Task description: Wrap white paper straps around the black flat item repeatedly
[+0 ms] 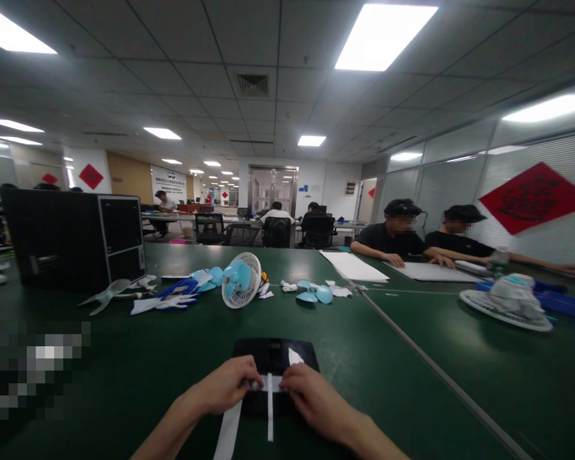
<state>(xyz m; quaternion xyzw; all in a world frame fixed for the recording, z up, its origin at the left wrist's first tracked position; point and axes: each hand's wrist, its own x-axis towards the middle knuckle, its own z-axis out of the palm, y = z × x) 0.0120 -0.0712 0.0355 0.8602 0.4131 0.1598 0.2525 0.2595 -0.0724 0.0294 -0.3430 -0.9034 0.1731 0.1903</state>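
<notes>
My left hand (232,385) pinches a wide white strip (276,384) lying across a black panel (252,348); my right hand (311,395) has bent fingertips at its other side, pinching or pressing, cannot tell which. Panel flat on green table (138,358), narrow white strip (270,415) crossing between my hands, fan (240,280) beyond.

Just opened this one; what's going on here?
A person works with both hands over a flat black object on the green table. The fingertips of the left hand and right hand are at either side of a crosswise white strip, which meets a lengthwise one. A small fan lies beyond, among loose parts.
</notes>
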